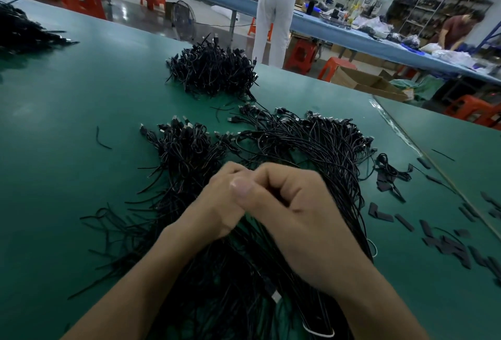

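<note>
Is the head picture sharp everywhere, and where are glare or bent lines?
Head view: the left hand and right hand look slightly soft, the cables beyond them sharper; the table edge bows from the wide lens; glare lies on the shiny floor at the far left; light is even, shadows faint.

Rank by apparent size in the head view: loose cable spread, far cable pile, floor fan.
1. loose cable spread, nearest the camera
2. far cable pile
3. floor fan, farther away, so its true size is unsure
</note>
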`<move>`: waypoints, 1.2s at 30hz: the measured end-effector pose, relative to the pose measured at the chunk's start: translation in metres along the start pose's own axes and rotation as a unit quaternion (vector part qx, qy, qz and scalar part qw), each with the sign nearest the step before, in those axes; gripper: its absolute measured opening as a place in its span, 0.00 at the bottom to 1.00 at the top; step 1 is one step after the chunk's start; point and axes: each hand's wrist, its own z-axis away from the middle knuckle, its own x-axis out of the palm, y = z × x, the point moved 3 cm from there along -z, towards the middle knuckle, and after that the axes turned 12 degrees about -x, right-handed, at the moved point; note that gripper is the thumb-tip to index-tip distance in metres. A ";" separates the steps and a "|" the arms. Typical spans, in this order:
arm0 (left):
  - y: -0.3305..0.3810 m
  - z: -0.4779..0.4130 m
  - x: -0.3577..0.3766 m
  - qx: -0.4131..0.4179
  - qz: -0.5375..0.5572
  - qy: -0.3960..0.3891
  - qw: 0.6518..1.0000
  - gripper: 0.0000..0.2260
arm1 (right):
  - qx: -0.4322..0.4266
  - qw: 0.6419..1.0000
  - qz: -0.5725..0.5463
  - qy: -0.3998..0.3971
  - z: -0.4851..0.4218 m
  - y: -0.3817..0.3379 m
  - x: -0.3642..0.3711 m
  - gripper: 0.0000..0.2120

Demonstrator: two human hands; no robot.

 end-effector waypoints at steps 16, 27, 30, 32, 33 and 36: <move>-0.021 -0.007 -0.002 -0.047 0.034 0.054 0.997 0.16 | -0.032 0.989 -0.118 0.079 0.015 0.004 -0.039 0.13; 0.015 0.010 -0.018 0.047 0.117 0.147 0.981 0.28 | 0.303 0.894 0.330 0.000 0.053 0.083 -0.082 0.18; 0.020 0.012 -0.005 0.070 0.001 0.072 0.995 0.23 | 0.254 0.922 0.291 -0.010 0.039 0.064 -0.057 0.33; 0.020 0.012 0.002 0.094 -0.063 0.031 0.993 0.22 | 0.227 0.945 0.237 -0.009 0.032 0.053 -0.040 0.38; 0.019 0.012 0.004 0.109 -0.075 0.018 0.991 0.20 | 0.231 0.944 0.237 -0.021 0.030 0.051 -0.034 0.37; 0.016 0.011 0.005 0.112 -0.085 0.002 0.990 0.15 | 0.208 0.929 0.304 -0.037 0.031 0.053 -0.023 0.24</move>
